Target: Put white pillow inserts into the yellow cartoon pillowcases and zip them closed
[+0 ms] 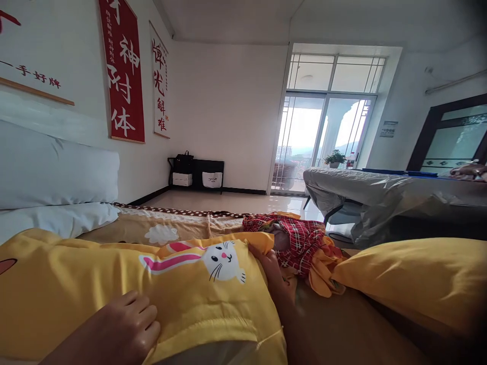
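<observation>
A yellow pillow (178, 299) with a printed white rabbit face and pink ears lies across the bed in front of me. Its lower edge has a stitched hem, with a greyish-white part showing below it. My left hand (131, 324) rests on the near side with curled fingers, closed on the yellow fabric; its fingertips are hidden. At the far right corner, my right hand (272, 268) grips the pillow's edge, thumb side on top. Just beyond that hand lies a bunched red plaid cloth (304, 241).
Another yellow pillow (422, 284) is at the right. White pillows (57, 172) lean at the left on a brown patterned bedspread (129, 228). A plastic-covered table (380, 187) stands beyond, near a glass sliding door (304, 126). A black bag (183, 162) sits by the far wall.
</observation>
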Available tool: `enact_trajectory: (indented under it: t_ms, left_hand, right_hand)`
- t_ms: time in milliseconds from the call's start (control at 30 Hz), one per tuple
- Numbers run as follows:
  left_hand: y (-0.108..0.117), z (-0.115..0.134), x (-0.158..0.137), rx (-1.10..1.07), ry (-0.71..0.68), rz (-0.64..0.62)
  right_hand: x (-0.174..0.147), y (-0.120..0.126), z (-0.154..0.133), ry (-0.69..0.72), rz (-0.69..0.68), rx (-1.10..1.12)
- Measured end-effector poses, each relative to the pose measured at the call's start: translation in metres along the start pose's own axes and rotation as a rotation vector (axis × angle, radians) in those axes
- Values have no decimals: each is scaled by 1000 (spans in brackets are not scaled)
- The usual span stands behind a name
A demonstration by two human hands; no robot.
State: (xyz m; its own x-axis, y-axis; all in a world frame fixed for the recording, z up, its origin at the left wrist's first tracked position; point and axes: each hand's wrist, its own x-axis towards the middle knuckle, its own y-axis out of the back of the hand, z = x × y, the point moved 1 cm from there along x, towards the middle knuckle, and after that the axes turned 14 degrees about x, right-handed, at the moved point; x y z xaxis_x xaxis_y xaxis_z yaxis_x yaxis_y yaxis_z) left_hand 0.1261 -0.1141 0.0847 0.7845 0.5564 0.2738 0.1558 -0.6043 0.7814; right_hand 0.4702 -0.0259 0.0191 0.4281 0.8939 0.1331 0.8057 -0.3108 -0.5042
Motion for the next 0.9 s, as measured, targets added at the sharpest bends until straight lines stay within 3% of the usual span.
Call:
enact_trajectory:
  t_ms: [200,633,733,900]
  left_hand:
    - [0,-9,1,-88,-64,-117]
    - [20,-10,8,-216,46,-273]
    - [25,-9,9,-253,107,-374]
    - [37,-6,16,-278,96,-557]
  right_hand:
    - [8,13,-8,70,79,11]
    - [20,27,11,8,161,-10]
    - [17,29,7,-2,119,-7]
    - [12,37,-5,-20,-15,33]
